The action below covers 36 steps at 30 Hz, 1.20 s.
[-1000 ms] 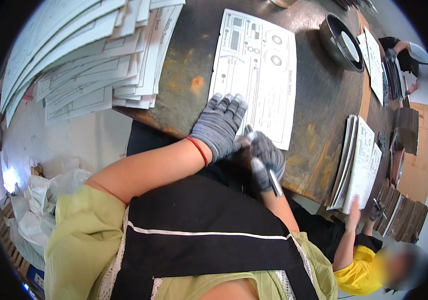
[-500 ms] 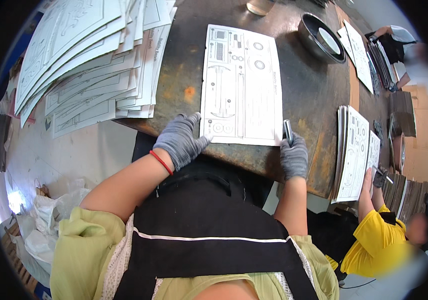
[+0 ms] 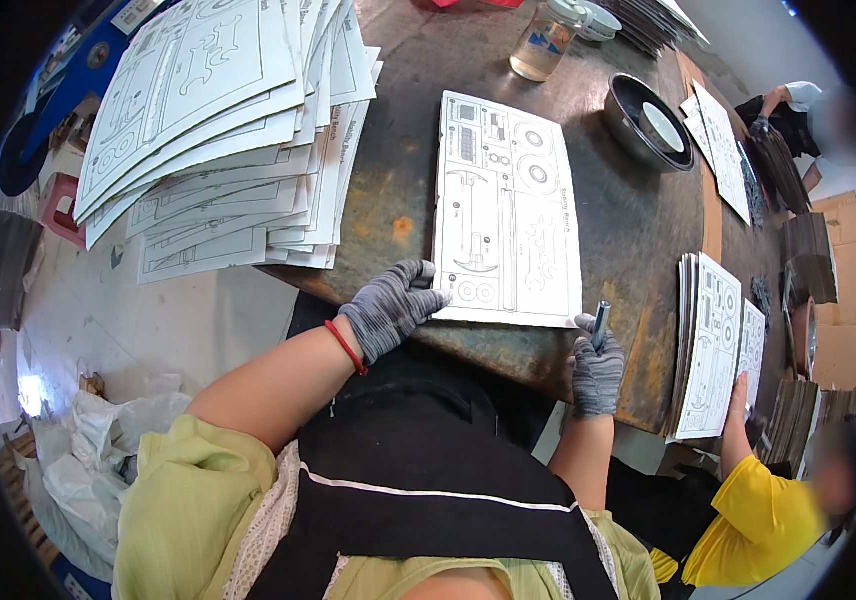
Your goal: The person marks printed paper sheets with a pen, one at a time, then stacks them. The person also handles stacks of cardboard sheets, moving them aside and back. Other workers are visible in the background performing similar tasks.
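A white printed sheet (image 3: 508,215) with line drawings of hammers, wrenches and round parts lies flat at the table's near edge. My left hand (image 3: 393,310), in a grey knit glove, is at its lower left corner, fingers apart and thumb tip against the corner. At the lower right corner is my gloved right hand (image 3: 598,372), closed round a short, shiny metal cylinder (image 3: 601,325) that sticks up from the fist. A fingertip of that hand meets the corner. The cylinder's lower part is hidden in the glove.
A tall fanned stack of printed sheets (image 3: 238,140) stands at the left. Farther back are a lidded bottle (image 3: 546,42) and a dark bowl (image 3: 638,135). At the right, a person in yellow (image 3: 758,520) holds upright sheets (image 3: 710,345); another person (image 3: 798,110) works beyond.
The view has shifted, so the table and sheet sit lower and farther right, and more of the bottle shows. Both hands remain at the sheet's near corners, the right one slightly lower against it.
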Available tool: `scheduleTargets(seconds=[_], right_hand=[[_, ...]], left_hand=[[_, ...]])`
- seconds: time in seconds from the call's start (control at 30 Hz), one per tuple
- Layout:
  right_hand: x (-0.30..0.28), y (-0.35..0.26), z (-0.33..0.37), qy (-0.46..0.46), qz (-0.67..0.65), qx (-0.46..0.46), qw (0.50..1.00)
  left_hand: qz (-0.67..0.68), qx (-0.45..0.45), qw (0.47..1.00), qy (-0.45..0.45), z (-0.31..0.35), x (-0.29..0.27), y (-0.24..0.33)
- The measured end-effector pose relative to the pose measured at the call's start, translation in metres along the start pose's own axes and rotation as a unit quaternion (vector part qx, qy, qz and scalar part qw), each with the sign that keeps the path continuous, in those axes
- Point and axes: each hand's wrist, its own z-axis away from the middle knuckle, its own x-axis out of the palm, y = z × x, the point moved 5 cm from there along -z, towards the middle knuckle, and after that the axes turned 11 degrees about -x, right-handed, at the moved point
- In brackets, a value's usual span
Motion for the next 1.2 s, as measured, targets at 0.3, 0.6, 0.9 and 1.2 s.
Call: scheduleTargets(seconds=[0.3, 0.6, 0.9, 1.2], right_hand=[[-0.005, -0.035, -0.013, 0.09, -0.266, 0.02, 0.96], [-0.02, -0.006, -0.016, 0.031, -0.262, -0.103, 0.959], [-0.013, -0.021, -0.032, -0.044, -0.396, -0.139, 0.907], [0.122, -0.069, -0.14, -0.023, -0.479, -0.182, 0.859]], left_hand=[[0.111, 0.101, 0.987, -0.064, 0.077, -0.007, 0.098], [-0.014, 0.32, 0.794, 0.517, 0.247, -0.297, 0.133], [-0.203, 0.491, 0.662, 0.528, 0.209, -0.164, 0.116], [-0.607, 0.215, 0.76, 0.087, -0.018, 0.06, 0.038]])
